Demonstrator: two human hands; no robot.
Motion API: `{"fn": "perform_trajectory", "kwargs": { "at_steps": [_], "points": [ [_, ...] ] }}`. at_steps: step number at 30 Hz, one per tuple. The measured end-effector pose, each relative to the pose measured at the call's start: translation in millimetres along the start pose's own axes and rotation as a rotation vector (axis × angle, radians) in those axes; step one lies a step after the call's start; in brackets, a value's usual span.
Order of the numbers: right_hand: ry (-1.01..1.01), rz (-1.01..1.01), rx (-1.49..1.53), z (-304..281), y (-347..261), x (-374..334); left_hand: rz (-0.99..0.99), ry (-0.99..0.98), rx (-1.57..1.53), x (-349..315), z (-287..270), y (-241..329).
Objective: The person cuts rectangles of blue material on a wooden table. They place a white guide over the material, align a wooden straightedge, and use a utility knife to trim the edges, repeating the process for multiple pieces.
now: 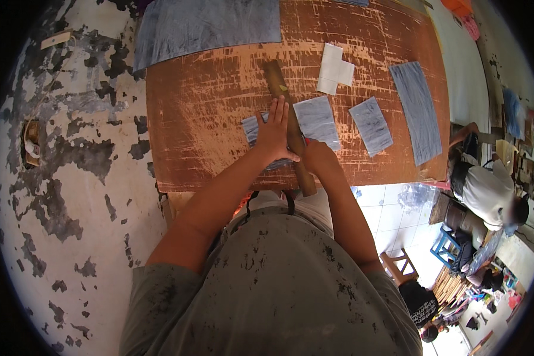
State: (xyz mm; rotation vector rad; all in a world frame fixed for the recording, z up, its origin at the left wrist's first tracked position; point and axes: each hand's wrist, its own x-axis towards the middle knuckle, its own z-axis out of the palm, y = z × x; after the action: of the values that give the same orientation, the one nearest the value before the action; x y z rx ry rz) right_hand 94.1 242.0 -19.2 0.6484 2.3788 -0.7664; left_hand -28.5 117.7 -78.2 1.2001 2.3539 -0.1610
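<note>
A long brown wooden straightedge lies slantwise across a grey streaked sheet near the table's front edge. My left hand presses flat on the straightedge and the sheet's left part, fingers stretched out and thumb apart. Against the straightedge's right side, my right hand is closed in a fist, low over the sheet. A small dark and red bit shows at its top; the rest of what it grips is hidden. Right of the hands lies a smaller grey piece. Beyond them is a white cross-like cutout.
The scratched brown tabletop carries a large grey sheet at the far left and a long grey strip at the right. A peeling wall borders the left. Other people and a blue stool are at right.
</note>
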Motion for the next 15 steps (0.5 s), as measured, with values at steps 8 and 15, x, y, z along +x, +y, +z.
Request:
{"fn": "perform_trajectory", "kwargs": {
  "at_steps": [8, 15],
  "points": [
    [0.079, -0.200, -0.072, 7.8, 5.8, -9.0, 0.053, 0.065, -0.095, -2.9, 3.1, -5.2],
    [0.307, 0.160, 0.289, 0.5, -9.9, -2.6, 0.068, 0.087, -0.117, -2.8, 0.1, -6.0]
  ]
}}
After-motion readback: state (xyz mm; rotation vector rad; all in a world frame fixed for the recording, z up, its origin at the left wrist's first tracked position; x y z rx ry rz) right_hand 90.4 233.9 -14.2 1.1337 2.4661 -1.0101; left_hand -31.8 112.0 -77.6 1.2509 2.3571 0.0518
